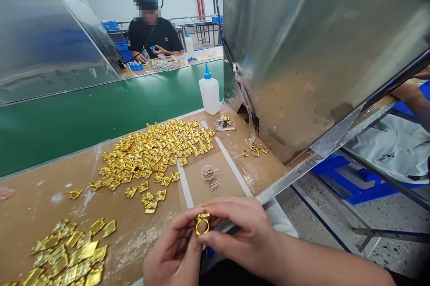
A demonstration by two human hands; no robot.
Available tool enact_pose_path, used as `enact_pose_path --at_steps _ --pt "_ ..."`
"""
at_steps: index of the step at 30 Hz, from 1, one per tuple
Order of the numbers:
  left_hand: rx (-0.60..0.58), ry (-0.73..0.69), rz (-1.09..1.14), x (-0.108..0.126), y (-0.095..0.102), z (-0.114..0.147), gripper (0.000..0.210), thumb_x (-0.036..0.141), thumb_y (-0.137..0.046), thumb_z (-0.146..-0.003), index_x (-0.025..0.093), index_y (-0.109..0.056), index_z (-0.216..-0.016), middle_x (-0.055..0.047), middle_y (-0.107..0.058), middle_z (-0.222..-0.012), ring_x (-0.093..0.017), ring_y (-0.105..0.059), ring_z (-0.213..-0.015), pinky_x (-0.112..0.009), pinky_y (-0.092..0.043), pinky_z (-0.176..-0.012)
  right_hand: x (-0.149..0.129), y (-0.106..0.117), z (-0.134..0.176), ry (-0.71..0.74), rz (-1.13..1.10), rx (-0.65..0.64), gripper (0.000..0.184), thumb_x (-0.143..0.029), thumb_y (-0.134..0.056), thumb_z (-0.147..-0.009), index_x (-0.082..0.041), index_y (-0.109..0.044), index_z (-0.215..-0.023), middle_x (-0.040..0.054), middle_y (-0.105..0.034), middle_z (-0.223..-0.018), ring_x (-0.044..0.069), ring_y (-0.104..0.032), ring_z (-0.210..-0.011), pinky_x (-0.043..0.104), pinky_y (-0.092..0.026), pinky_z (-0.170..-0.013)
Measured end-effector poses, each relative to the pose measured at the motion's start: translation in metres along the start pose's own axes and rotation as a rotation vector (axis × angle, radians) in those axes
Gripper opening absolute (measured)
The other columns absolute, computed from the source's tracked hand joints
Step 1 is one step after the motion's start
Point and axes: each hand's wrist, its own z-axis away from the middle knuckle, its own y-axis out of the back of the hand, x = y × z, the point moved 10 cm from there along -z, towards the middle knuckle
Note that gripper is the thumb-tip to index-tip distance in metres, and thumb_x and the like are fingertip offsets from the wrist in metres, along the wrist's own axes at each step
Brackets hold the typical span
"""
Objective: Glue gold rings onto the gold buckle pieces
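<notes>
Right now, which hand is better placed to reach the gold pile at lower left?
Probably your left hand: it's nearer the pile, and your right hand would have to cross it. Both hands are on the ring, so the right should hold it.

A hand could pass along the brown tabletop (134, 236) between the near gold heap (60, 263) and the larger gold spread (154, 145); ahead of the gold ring (203, 216) stands a small cup (207, 172); beyond, a white bottle (208, 93); rightward, a slanting metal hood (319, 53) blocks passage.
</notes>
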Motion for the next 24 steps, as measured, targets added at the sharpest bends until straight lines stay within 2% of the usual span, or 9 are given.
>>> enact_pose_path --at_steps 5,8,11,15,19,21,22,24 --pt "-0.083 0.321 0.274 -0.022 -0.002 -0.015 0.044 0.034 -0.097 -0.068 0.018 -0.077 -0.104 -0.006 -0.08 -0.089 -0.02 -0.078 -0.076 -0.023 -0.065 -0.069 0.015 -0.002 -0.001 -0.129 -0.15 -0.025 0.038 -0.036 -0.076 -0.092 -0.016 -0.073 -0.124 0.0108 -0.078 -0.114 0.019 -0.076 -0.102 0.03 -0.062 -0.093" --pt "-0.099 0.474 0.433 -0.029 -0.004 -0.017 0.045 0.021 -0.096 -0.066 0.016 -0.077 -0.107 -0.007 -0.08 -0.09 -0.017 -0.077 -0.075 -0.021 -0.065 -0.07 0.031 -0.004 0.004 -0.272 -0.261 -0.022 0.036 -0.037 -0.071 -0.095 -0.017 -0.074 -0.126 0.0103 -0.079 -0.113 0.019 -0.076 -0.099 0.031 -0.063 -0.088" --pt "-0.061 0.539 0.498 -0.034 0.0 -0.017 0.035 0.011 -0.09 -0.07 0.015 -0.077 -0.103 -0.007 -0.081 -0.089 -0.016 -0.078 -0.074 -0.019 -0.065 -0.07 0.046 -0.01 0.011 -0.404 -0.32 -0.062 0.034 -0.036 -0.068 -0.097 -0.017 -0.075 -0.123 0.0103 -0.079 -0.109 0.019 -0.077 -0.093 0.031 -0.064 -0.083" --pt "0.0 0.539 0.486 -0.037 0.014 -0.02 0.023 0.009 -0.085 -0.076 0.014 -0.075 -0.096 -0.008 -0.082 -0.092 -0.016 -0.079 -0.072 -0.019 -0.066 -0.065 0.065 -0.011 0.019 -0.513 -0.307 -0.065 0.03 -0.036 -0.067 -0.097 -0.018 -0.076 -0.12 0.0094 -0.079 -0.104 0.018 -0.076 -0.09 0.03 -0.062 -0.081" --pt "0.032 0.51 0.408 -0.034 0.033 -0.023 0.031 0.014 -0.094 -0.069 0.014 -0.073 -0.093 -0.008 -0.081 -0.086 -0.015 -0.077 -0.064 -0.018 -0.063 -0.058 0.068 -0.011 0.02 -0.57 -0.471 -0.052 0.025 -0.038 -0.07 -0.096 -0.018 -0.075 -0.112 0.0092 -0.079 -0.106 0.011 -0.073 -0.072 0.021 -0.058 -0.066" --pt "0.031 0.486 0.346 -0.03 0.043 -0.024 0.038 0.021 -0.096 -0.068 0.014 -0.074 -0.098 -0.009 -0.081 -0.086 -0.015 -0.076 -0.064 -0.018 -0.063 -0.057 0.051 -0.015 0.02 -0.56 -0.606 -0.151 0.029 -0.046 -0.068 -0.097 -0.019 -0.075 -0.105 0.0087 -0.08 -0.103 0.008 -0.067 -0.057 0.02 -0.054 -0.058" --pt "0.024 0.463 0.306 -0.027 0.048 -0.026 0.04 0.025 -0.096 -0.07 0.015 -0.075 -0.102 -0.01 -0.082 -0.089 -0.015 -0.076 -0.065 -0.018 -0.062 -0.057 0.036 -0.014 0.02 -0.521 -0.626 -0.219 0.037 -0.054 -0.064 -0.098 -0.019 -0.075 -0.1 0.0083 -0.08 -0.1 0.007 -0.064 -0.051 0.02 -0.053 -0.055" --pt "0.009 0.378 0.182 -0.017 0.063 -0.034 0.045 0.035 -0.092 -0.074 0.015 -0.075 -0.111 -0.012 -0.082 -0.097 -0.015 -0.075 -0.066 -0.019 -0.061 -0.059 0.006 0.002 0.022 -0.393 -0.465 -0.296 0.061 -0.073 -0.048 -0.098 -0.019 -0.074 -0.086 0.0075 -0.079 -0.09 0.006 -0.06 -0.045 0.021 -0.054 -0.055"
